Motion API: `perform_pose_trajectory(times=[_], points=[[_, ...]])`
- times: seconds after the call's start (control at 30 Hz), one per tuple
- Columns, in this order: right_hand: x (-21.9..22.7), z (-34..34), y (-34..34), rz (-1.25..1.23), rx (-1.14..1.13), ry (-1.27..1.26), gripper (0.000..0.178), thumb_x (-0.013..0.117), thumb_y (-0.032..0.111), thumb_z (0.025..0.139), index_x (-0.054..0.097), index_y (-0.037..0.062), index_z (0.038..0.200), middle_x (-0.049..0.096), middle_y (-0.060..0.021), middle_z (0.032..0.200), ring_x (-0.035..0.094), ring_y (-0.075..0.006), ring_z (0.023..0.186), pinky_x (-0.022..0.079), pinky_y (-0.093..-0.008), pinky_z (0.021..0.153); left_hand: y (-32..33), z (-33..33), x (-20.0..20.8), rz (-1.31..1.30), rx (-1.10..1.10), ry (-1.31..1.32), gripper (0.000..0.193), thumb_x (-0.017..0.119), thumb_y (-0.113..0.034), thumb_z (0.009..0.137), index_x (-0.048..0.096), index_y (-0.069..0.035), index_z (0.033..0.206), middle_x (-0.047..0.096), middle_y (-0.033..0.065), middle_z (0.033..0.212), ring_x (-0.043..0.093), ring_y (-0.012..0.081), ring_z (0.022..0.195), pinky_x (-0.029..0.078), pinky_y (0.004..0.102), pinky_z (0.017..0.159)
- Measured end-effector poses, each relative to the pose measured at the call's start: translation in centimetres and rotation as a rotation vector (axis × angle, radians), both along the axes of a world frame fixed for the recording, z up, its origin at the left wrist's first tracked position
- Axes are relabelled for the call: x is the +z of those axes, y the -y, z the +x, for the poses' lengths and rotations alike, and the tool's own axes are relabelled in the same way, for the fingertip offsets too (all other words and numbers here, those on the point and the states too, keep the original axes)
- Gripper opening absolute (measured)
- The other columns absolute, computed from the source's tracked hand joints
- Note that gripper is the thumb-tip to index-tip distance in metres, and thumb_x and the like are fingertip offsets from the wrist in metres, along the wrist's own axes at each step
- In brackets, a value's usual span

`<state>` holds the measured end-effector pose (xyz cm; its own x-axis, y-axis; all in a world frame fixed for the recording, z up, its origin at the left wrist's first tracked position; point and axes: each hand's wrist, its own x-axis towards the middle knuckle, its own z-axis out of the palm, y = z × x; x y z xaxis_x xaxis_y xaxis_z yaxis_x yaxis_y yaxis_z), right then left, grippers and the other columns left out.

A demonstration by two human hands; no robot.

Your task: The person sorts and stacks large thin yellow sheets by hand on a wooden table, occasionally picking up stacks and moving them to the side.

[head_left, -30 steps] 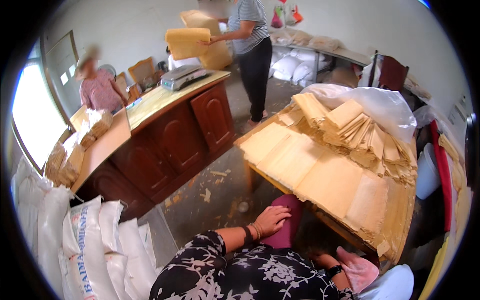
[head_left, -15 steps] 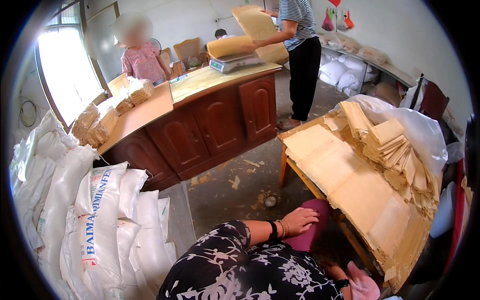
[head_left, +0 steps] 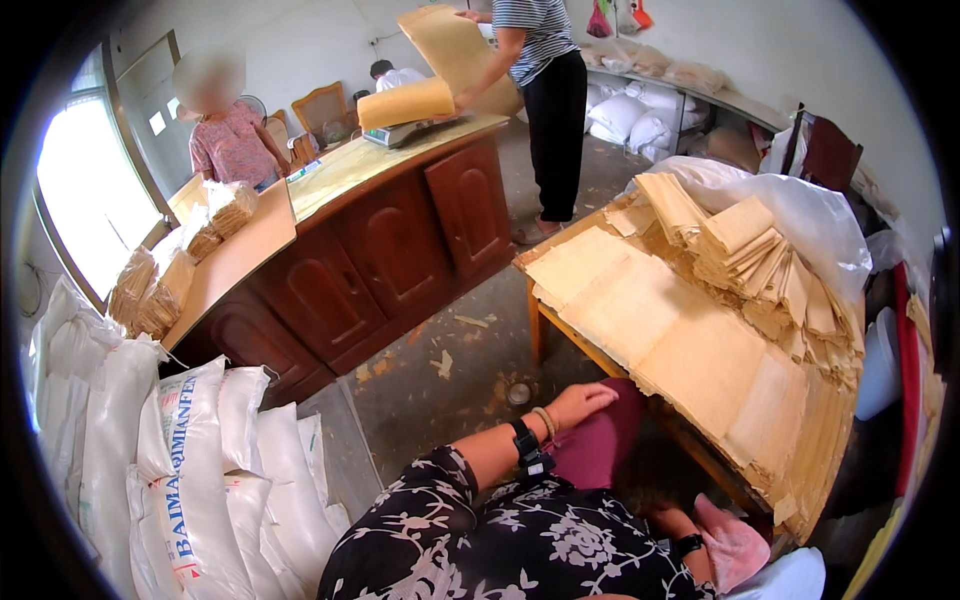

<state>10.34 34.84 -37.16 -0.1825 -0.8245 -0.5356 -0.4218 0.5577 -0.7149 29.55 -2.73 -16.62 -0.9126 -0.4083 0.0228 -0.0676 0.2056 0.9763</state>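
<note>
While white sacks (head_left: pixel 190 470) crowd the near left before a wooden cabinet (head_left: pixel 392 250), a table (head_left: pixel 539 330) at right bears tan sheets (head_left: pixel 680 350) just beyond the left hand (head_left: pixel 583 403), open on a maroon leg (head_left: pixel 602 450); the right hand (head_left: pixel 668 518) is too shadowed to judge.

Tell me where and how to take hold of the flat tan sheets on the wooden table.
Pinch the flat tan sheets by their ragged near edge, coming from the side of the maroon-clad knee: they lie low, with no handle, but that edge runs along the front of the wooden table, so it should be easiest to lift.
</note>
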Motion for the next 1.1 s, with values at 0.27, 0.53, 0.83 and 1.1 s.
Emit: perform_pose_trajectory(times=[0.27,0.53,0.83,1.1], points=[[2.0,0.8,1.7,-0.039,0.299,-0.219,0.032,0.050,0.014,0.095,0.061,0.0092,0.125,0.059,-0.0118,0.128,0.054,-0.0250,0.118,0.041,-0.0361,0.102,1.6,-1.9,-1.1,0.282,0.125,0.142,0.033,0.060,-0.027,0.096,0.064,-0.002,0.117,0.070,0.0083,0.106,0.064,0.0161,0.098,0.050,0.0294,0.088],[12.0,4.2,5.0,-0.047,0.512,-0.045,0.040,0.049,0.015,0.093,0.055,0.0099,0.133,0.055,-0.0142,0.137,0.053,-0.0270,0.124,0.039,-0.0369,0.107,0.5,-0.6,-3.4,-0.019,0.188,0.022,0.027,0.063,-0.018,0.090,0.067,-0.003,0.112,0.069,0.0126,0.110,0.064,0.0237,0.103,0.049,0.0339,0.092],[7.8,2.7,5.3,0.055,0.347,-0.095,0.038,0.049,0.015,0.094,0.056,0.0080,0.130,0.057,-0.0144,0.133,0.055,-0.0279,0.120,0.042,-0.0368,0.104,-1.1,-1.1,-1.3,-0.502,0.102,0.038,0.019,0.060,-0.020,0.088,0.068,-0.009,0.102,0.056,0.0148,0.099,0.056,0.0326,0.098,0.047,0.0386,0.086],[7.1,1.7,4.9,0.088,0.277,-0.114,0.038,0.049,0.015,0.094,0.056,0.0075,0.130,0.058,-0.0145,0.133,0.055,-0.0278,0.120,0.042,-0.0367,0.104,-0.4,-1.7,-2.1,-0.427,0.104,0.062,0.022,0.055,-0.024,0.093,0.069,-0.012,0.104,0.057,0.0135,0.097,0.057,0.0312,0.096,0.047,0.0384,0.087]])
